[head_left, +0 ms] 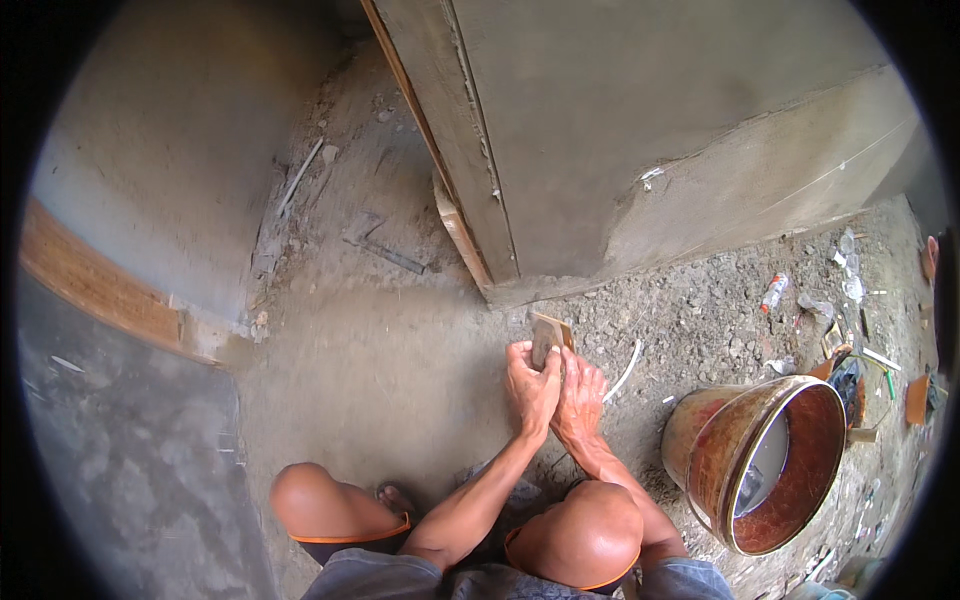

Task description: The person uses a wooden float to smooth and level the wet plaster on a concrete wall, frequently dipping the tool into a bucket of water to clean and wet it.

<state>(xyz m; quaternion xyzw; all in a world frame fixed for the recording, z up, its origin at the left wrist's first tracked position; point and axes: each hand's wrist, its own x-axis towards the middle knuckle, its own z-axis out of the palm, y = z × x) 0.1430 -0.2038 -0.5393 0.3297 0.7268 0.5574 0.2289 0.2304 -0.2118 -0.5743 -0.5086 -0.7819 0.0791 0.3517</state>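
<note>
Close together in the middle, both my hands hold a small flat board (546,338) with a grey, mortar-smeared face and a tan edge. My left hand (533,388) is closed on its left and lower side, the thumb lying on the face. My right hand (579,393) is curled against the lower right side, its fingers bent and pressed close. The board's far end tilts up just short of the foot of a grey plastered wall (640,130). Part of the board is hidden behind the fingers.
To the right a rusty, stained bucket (685,440) leans over with greyish liquid inside. Rubble ground (700,310) with plastic scraps and a white curved strip (625,372) runs along the wall. Left are a doorway's wooden edge (100,280) and a smooth grey floor (130,450).
</note>
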